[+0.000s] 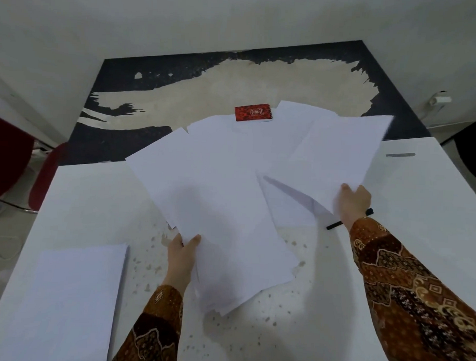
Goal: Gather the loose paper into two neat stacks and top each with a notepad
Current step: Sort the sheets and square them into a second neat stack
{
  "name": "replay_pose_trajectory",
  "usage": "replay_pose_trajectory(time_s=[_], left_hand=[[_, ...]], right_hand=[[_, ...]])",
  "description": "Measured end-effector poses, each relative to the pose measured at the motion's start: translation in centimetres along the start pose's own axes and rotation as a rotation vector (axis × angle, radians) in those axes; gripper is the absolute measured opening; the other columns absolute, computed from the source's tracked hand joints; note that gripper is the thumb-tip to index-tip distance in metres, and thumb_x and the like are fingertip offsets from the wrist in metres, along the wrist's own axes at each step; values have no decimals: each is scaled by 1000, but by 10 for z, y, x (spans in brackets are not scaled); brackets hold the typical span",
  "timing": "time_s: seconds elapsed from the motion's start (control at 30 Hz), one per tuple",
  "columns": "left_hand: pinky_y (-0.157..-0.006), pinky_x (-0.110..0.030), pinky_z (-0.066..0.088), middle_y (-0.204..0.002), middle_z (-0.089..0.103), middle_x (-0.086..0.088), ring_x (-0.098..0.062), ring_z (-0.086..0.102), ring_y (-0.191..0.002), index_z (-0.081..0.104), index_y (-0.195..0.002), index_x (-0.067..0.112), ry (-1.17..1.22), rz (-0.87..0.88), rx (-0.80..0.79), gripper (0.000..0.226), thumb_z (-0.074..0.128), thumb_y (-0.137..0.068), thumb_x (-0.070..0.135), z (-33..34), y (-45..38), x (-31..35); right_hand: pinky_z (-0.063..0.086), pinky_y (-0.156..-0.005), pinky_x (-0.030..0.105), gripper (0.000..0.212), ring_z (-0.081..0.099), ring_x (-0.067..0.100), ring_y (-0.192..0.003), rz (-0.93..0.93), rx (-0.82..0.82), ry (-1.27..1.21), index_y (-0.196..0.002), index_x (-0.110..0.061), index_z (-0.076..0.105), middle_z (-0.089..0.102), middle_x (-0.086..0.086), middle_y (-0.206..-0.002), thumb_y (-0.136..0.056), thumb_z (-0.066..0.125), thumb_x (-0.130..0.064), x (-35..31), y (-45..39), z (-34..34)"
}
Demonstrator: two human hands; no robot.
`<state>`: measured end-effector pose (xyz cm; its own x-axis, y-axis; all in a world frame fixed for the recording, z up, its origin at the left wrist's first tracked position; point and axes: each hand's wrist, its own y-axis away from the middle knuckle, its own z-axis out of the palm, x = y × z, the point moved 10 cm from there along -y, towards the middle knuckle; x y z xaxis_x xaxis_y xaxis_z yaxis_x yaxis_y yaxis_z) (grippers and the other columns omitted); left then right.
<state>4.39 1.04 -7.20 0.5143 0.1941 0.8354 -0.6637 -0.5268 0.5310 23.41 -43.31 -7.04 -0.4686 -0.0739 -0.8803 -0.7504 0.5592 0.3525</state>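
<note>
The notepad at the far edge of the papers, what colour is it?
Red, with a small pale emblem; the notepad shows in the head view.

I can read no text anywhere from here. The red notepad (253, 113) at twelve o'clock on the table (433, 192) carries a small pale emblem in the middle of its cover, but it is too blurred for me to make out letters. The loose paper sheets (220, 185) look blank.
</note>
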Motion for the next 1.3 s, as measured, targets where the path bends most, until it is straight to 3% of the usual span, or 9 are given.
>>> replay_pose_trajectory(time_s=[0.1, 0.23, 0.53, 0.67, 0.77, 0.9, 1.03, 1.17, 1.3], left_hand=[[-91, -44, 51, -114, 65, -13, -33, 62, -101, 58, -124, 2, -3, -20, 28, 32, 56, -93, 7, -2, 1, -3], [-85, -40, 51, -115, 65, -16, -36, 62, -101, 58, -122, 1, -16, -33, 39, 28, 50, -95, 6, 3, 3, -5], [-88, -35, 44, -109, 54, -1, -23, 53, -103, 49, -126, 10, -6, -23, 22, 30, 46, -100, 25, 15, 9, 4], [-70, -33, 47, -81, 60, -4, -27, 57, -81, 59, -92, 4, -159, 11, 26, 16, 52, -95, 18, 15, 1, -2], [-76, -34, 43, -90, 58, -7, -26, 53, -87, 56, -93, 10, -76, -83, 87, 23, 42, -98, 27, 11, 0, -6], [-101, -41, 41, -125, 53, -7, -30, 51, -119, 52, -129, 12, 9, -208, 54, 55, 38, -96, 53, 15, -4, -17], [-95, -44, 50, -121, 63, -15, -35, 60, -108, 54, -128, 3, -120, -55, 29, 44, 65, -88, 17, 13, -13, -13], [-87, -37, 50, -116, 64, -14, -32, 61, -101, 55, -126, 1, -164, -23, 38, 39, 63, -88, 7, 13, -16, -11], [-85, -35, 48, -113, 63, -10, -26, 59, -97, 55, -126, 4, -169, 10, 33, 37, 60, -89, 6, 14, -15, -7]], right_hand=[[34, -80, 29, 25, 43, 19, -78, 57, 3, -133, -67, -21, 41, 43, -4, -72, -90, 50, -25, 6, 7, -10], [43, -97, 34, 31, 56, 24, -103, -50, -209, 43, -117, -3, 55, 59, 7, -113, -94, 49, -22, 2, 50, 11], [54, -80, 28, 18, 65, 15, -93, -127, -824, 392, -108, -15, 64, 68, 2, -108, -95, 53, -21, 46, 150, 79], [47, -74, 20, 13, 60, 13, -88, -252, -961, 517, -101, -15, 60, 63, -3, -98, -94, 56, -25, 46, 175, 99], [43, -67, 20, 17, 57, 20, -81, -364, -892, 582, -95, -15, 55, 60, -1, -88, -89, 63, -29, 31, 166, 105], [48, -87, 36, 44, 55, 21, -100, -439, -699, 705, -118, -16, 54, 57, 4, -109, -84, 64, -43, 12, 132, 105], [33, -102, 40, 60, 35, 33, -127, -373, -351, 657, -136, -10, 39, 40, 15, -137, -85, 64, -30, -9, 87, 83], [31, -104, 46, 74, 30, 37, -131, -245, -300, 694, -144, -10, 26, 38, 16, -142, -84, 65, -32, -5, 66, 85], [40, -102, 42, 70, 47, 31, -122, -152, -304, 410, -141, -11, 30, 52, 12, -127, -83, 67, -27, -10, 57, 94]])
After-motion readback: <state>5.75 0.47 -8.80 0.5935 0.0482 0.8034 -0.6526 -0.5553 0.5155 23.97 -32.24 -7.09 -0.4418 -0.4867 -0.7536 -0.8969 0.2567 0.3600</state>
